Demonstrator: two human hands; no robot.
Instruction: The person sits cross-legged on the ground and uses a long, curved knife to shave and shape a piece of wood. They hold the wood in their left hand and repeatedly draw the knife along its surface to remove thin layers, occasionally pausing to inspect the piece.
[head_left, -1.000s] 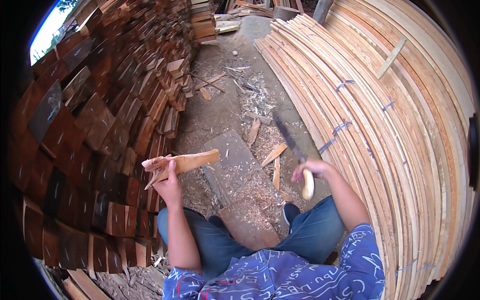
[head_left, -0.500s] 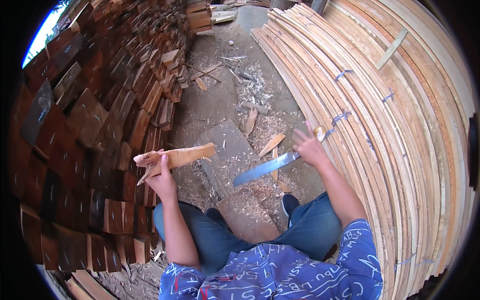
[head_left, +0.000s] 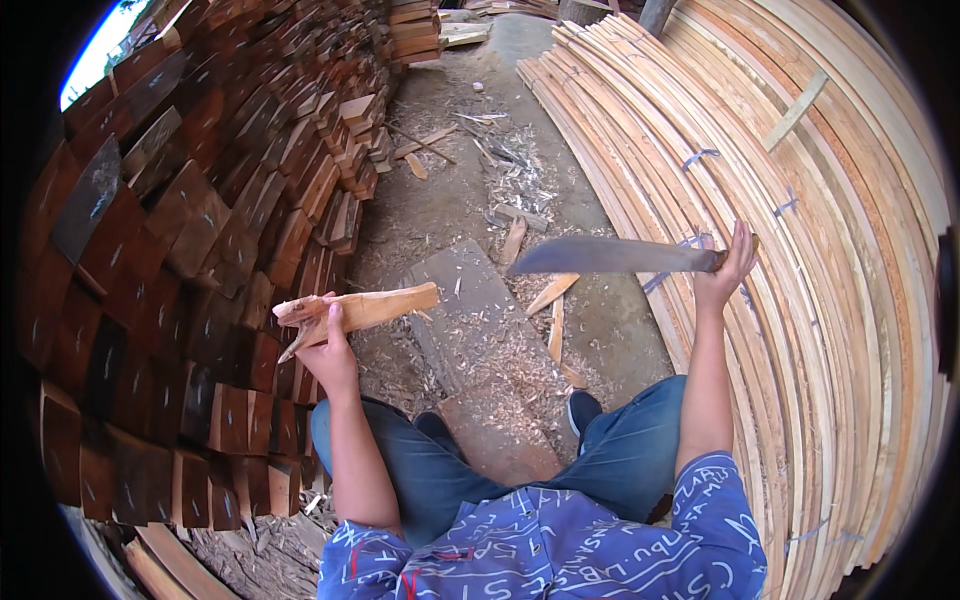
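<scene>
My left hand (head_left: 331,356) is closed round a rough piece of wood (head_left: 385,304), thumb on top, near the stacked blocks on the left. The wood's near-left end is split and ragged; its other end is smoother and points right. On the right, my right hand (head_left: 728,272) grips the handle of a machete (head_left: 615,255). The long, broad blade points left, nearly level, above the chip-strewn ground and apart from the wood. Most of the handle is hidden in my fingers.
A tall stack of dark sawn blocks (head_left: 150,290) lines the left. Long pale planks (head_left: 780,330), some tied with blue strips, lie along the right. Between them are a flat board (head_left: 450,290), wood shavings (head_left: 520,390) and pointed offcuts (head_left: 552,294) on the ground.
My right hand has moved right and away from me with the machete, and the blade has swung from slanting down-left to nearly level. My left hand and its wood have barely moved.
</scene>
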